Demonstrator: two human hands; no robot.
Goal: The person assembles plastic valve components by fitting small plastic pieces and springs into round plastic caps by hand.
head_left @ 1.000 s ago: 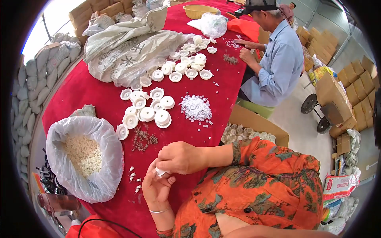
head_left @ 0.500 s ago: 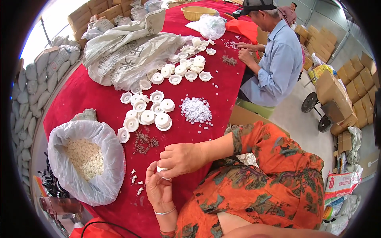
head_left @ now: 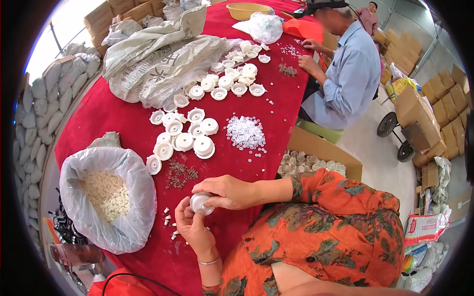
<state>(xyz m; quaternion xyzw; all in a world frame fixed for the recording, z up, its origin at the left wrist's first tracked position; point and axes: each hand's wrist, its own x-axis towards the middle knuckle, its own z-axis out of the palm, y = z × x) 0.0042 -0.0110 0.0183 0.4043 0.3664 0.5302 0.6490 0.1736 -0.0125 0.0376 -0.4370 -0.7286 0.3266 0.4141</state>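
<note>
A white round plastic cap (head_left: 201, 202) is pinched between my two hands over the near part of the red table. My left hand (head_left: 196, 229), with a bracelet at the wrist, has its fingers closed around the cap's left and lower side. From the right, my right hand (head_left: 228, 191) grips the cap's other side with thumb and fingers. Just beyond lie dark metal springs (head_left: 180, 173) in a loose heap. Several small white plastic pieces (head_left: 168, 217) are scattered left of my left hand. Past the springs, white round caps (head_left: 184, 141) sit clustered beside a pile of small translucent rings (head_left: 245, 132).
A plastic-lined bag of cream-coloured pieces (head_left: 106, 195) stands at the left. Woven sacks (head_left: 153, 69) and a yellow basket (head_left: 248, 11) lie farther back. A co-worker in a blue shirt (head_left: 340, 79) sits at the right edge, near an open carton (head_left: 326, 148) holding round parts.
Both hands have turned and opened a little around the cap, so more of its round face shows. My right forearm has lowered, uncovering the carton of parts. The co-worker's hands have shifted.
</note>
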